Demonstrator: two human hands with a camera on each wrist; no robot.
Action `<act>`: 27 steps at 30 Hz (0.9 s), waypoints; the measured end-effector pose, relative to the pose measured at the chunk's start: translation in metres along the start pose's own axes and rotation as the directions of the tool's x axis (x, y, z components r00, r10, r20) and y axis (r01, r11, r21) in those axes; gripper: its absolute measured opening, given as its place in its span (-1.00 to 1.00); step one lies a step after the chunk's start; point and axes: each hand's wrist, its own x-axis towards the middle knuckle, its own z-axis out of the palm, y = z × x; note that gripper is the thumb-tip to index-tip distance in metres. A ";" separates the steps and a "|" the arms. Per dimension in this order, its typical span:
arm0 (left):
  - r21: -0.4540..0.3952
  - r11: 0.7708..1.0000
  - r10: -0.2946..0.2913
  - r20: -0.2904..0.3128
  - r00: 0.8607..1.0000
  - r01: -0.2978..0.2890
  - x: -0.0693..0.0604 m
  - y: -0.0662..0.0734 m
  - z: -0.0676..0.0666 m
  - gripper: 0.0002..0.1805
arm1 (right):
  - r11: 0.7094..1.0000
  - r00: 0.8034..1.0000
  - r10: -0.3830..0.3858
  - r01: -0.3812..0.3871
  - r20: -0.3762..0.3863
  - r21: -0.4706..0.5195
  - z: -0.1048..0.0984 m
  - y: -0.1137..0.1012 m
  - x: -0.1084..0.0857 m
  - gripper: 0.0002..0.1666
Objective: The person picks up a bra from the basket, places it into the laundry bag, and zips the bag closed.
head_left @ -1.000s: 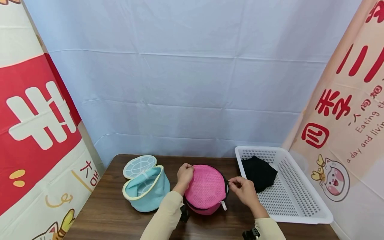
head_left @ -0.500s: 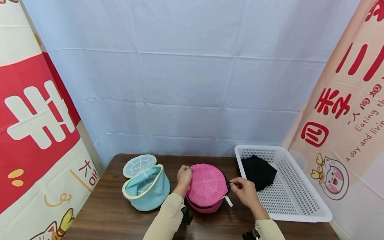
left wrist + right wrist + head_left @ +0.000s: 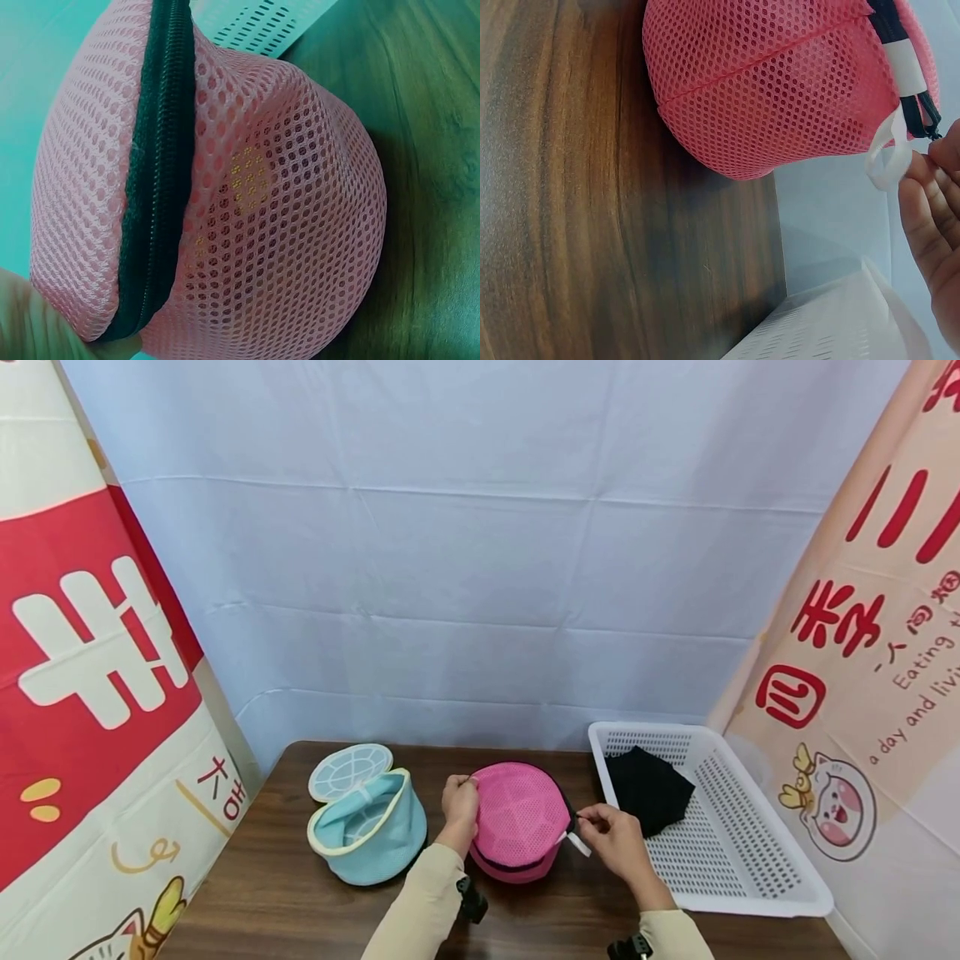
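Left hand (image 3: 459,806) grips pink bag (image 3: 521,817) by its edge; right hand (image 3: 618,842) pinches zip (image 3: 911,112) end. Worktop (image 3: 255,877) also has 1 blue bag (image 3: 386,852), 1 basket (image 3: 735,843) holding black cloth (image 3: 648,792).

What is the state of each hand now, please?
Left hand: closed, gripping the pink mesh laundry bag.
Right hand: closed, pinching the bag's zipper pull.

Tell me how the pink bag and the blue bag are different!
The pink bag has black edging; the blue bag has cream edging. The pink bag's top is covered; the blue bag gapes open. The left hand holds the pink bag, not the blue bag. Both are rounded.
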 end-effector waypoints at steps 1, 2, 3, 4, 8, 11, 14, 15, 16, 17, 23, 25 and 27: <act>-0.008 1.000 -0.003 -0.006 1.000 0.003 0.000 0.000 0.001 -0.87 | 1.000 1.000 0.003 -0.003 0.002 -0.001 0.000 0.000 0.000 -0.74; -0.013 1.000 -0.002 -0.015 1.000 0.002 -0.001 0.000 0.001 -0.87 | 1.000 1.000 0.007 -0.007 0.003 -0.002 0.000 0.000 0.000 -0.74; -0.026 1.000 -0.006 -0.023 1.000 0.005 -0.001 0.000 0.002 -0.88 | 1.000 1.000 0.011 -0.011 0.003 -0.003 -0.001 0.000 0.000 -0.74; -0.041 0.999 -0.009 -0.032 0.999 0.008 -0.002 0.000 0.003 -0.88 | 1.000 1.000 0.017 -0.017 0.003 -0.004 -0.001 -0.001 0.000 -0.74; -0.099 0.995 -0.027 -0.067 0.997 0.020 -0.003 0.000 0.005 -0.88 | 1.000 1.000 0.030 -0.030 0.010 -0.006 -0.001 -0.001 -0.003 -0.75; -0.121 0.992 -0.029 -0.084 0.996 0.018 -0.005 0.000 0.006 -0.89 | 1.000 0.999 0.030 -0.031 0.014 0.005 -0.001 -0.002 -0.005 -0.75; -0.128 0.992 -0.026 -0.093 0.995 0.014 -0.006 0.000 0.005 -0.89 | 1.000 1.000 0.023 -0.023 0.015 0.013 0.001 -0.002 -0.006 -0.75; -0.129 0.992 -0.024 -0.095 0.995 0.012 -0.006 0.000 0.005 -0.89 | 1.000 1.000 0.021 -0.021 0.018 0.016 0.001 -0.001 -0.006 -0.75; -0.126 0.992 -0.024 -0.094 0.995 0.012 -0.006 0.000 0.005 -0.89 | 1.000 1.000 0.019 -0.019 0.019 0.013 0.001 -0.001 -0.006 -0.75; -0.124 0.992 -0.029 -0.087 0.996 0.018 -0.006 -0.001 0.005 -0.89 | 1.000 1.000 0.020 -0.020 0.022 0.010 0.001 -0.001 -0.006 -0.75; -0.055 0.997 -0.042 0.059 0.997 0.046 -0.004 -0.001 0.000 -0.84 | 0.998 0.998 0.061 -0.061 -0.003 -0.003 -0.006 -0.001 -0.004 -0.76; -0.016 0.999 -0.036 0.111 0.993 0.038 -0.002 0.000 -0.002 -0.82 | 0.998 0.998 0.069 -0.070 -0.012 -0.005 -0.009 -0.001 -0.002 -0.77; 0.024 0.999 -0.030 0.138 0.990 0.027 -0.002 0.001 -0.004 -0.81 | 0.997 0.997 0.074 -0.074 -0.010 -0.009 -0.010 -0.002 -0.002 -0.78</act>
